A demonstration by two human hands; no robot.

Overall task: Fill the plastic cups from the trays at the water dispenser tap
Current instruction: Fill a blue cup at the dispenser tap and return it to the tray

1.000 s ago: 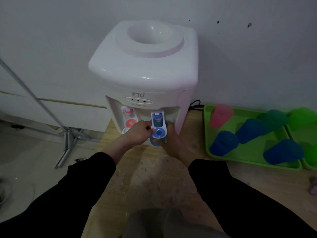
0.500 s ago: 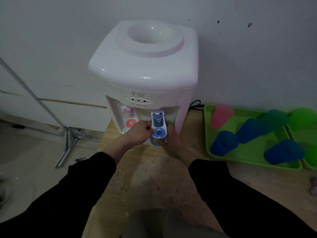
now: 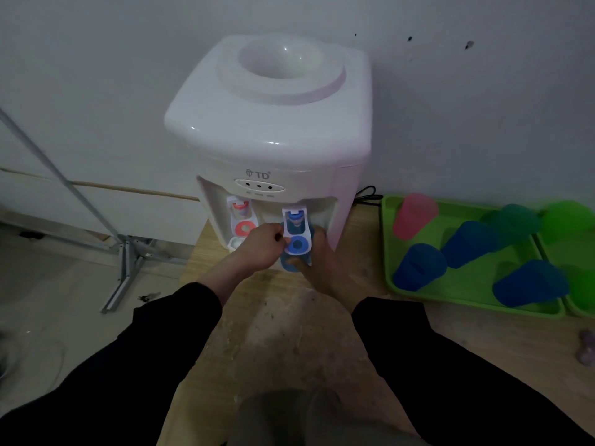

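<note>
At the far left a metal stand is seen on the floor, playing no part in the task. On the wooden counter the water dispenser is set against the wall; no bottle is seen in its top well. The red tap is untouched. Just beside it, the left hand is held at the blue tap, its fingers curled and pinched on the edge of the lever. Directly under that tap a blue cup is held by the right hand, whose fingers are wrapped round the cup from the right, with the thumb laid across its front. No stream of water can be made out, and the level inside the cup is hidden.

The filling of one cup is therefore judged to be in hand. To the right, on the green tray, a pink cup, a teal cup and three more blue ones are seen, apparently mouth-down. On the second tray, cut off by the frame edge, green cups are partly visible. None of these can be told as filled, so most of the task is judged to be left.
</note>
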